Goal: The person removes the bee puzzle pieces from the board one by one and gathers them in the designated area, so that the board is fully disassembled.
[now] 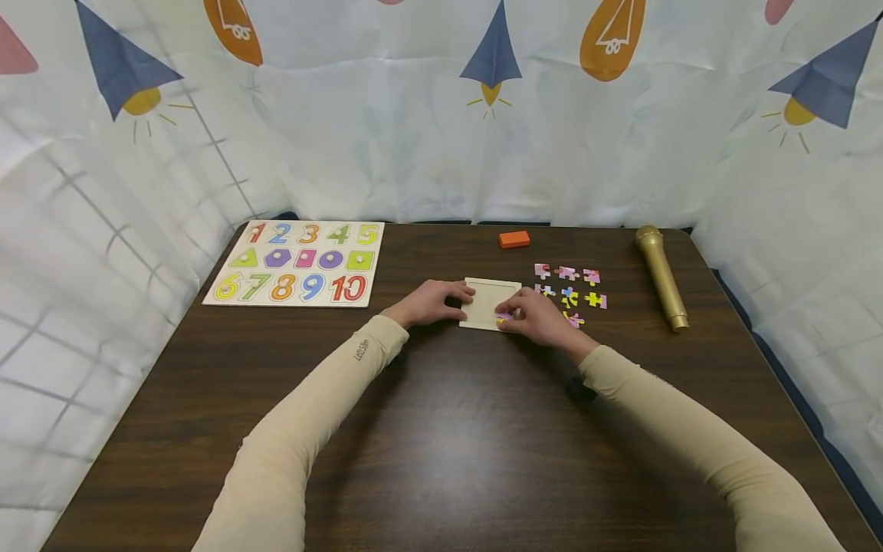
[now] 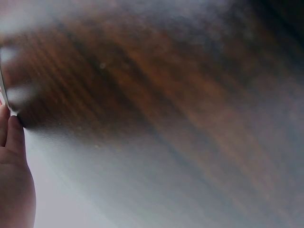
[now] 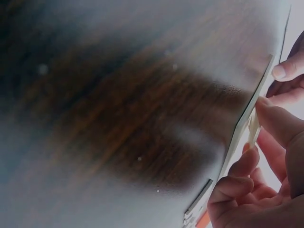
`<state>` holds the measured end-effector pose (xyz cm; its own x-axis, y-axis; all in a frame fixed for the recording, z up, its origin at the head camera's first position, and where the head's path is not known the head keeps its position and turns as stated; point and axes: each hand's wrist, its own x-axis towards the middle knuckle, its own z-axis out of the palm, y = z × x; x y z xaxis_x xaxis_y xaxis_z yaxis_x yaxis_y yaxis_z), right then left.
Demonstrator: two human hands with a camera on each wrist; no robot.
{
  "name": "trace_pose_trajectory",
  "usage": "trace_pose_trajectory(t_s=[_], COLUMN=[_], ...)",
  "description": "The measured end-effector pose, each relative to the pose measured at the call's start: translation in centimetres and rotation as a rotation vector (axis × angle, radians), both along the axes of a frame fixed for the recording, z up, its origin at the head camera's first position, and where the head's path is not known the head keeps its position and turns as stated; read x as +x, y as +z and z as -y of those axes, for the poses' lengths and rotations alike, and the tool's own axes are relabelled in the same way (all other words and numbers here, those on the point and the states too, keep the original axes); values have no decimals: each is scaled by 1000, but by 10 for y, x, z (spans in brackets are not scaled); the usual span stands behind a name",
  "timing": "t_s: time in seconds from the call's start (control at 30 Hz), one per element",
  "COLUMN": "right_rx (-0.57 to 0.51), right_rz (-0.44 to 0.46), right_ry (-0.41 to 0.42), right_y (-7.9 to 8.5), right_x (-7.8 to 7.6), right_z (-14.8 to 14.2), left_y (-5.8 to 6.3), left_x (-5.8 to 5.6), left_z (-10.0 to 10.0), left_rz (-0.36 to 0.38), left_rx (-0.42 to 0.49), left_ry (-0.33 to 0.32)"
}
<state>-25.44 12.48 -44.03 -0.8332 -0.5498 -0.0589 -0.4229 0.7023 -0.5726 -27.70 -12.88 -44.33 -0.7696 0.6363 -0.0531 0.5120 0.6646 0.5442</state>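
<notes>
A shallow pale wooden puzzle tray (image 1: 483, 300) lies on the table between the two hands. My left hand (image 1: 433, 302) rests at its left edge, fingertips over the rim and thumb lower along the same side. Over the tray's lower right part, my right hand (image 1: 541, 316) pinches a jigsaw piece (image 3: 254, 128) between thumb and fingers; a bit of pink and yellow shows under them in the head view. Loose pink and yellow jigsaw pieces (image 1: 569, 296) lie in rows just right of the tray, some partly hidden by the right hand.
A number and shape board (image 1: 290, 264) lies at the back left. Behind the tray is an orange block (image 1: 513, 240). A gold microphone (image 1: 662, 277) lies at the right on the dark wooden table (image 1: 441, 429). Patterned white cloth (image 1: 414, 138) hangs around the table.
</notes>
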Motion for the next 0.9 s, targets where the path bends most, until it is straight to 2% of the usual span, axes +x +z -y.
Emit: trace_pose_trajectory(t_s=[0.3,0.47,0.67,0.9], right_rx=[5,-22,-50,4], right_rz=[-12,-20,-54,-40], right_ry=[-23,-64,-145,-253], right_y=[1,3,-3,0], right_x=[-1,4,12,22], right_z=[-1,-14,-52,-110], left_y=[0,-1,0,0], left_x=[0,-1,-1,0], left_z=[0,0,0,0], left_rz=[1,-9,0,-5], left_rx=[0,5,8,13], left_ry=[1,-5,-5,-11])
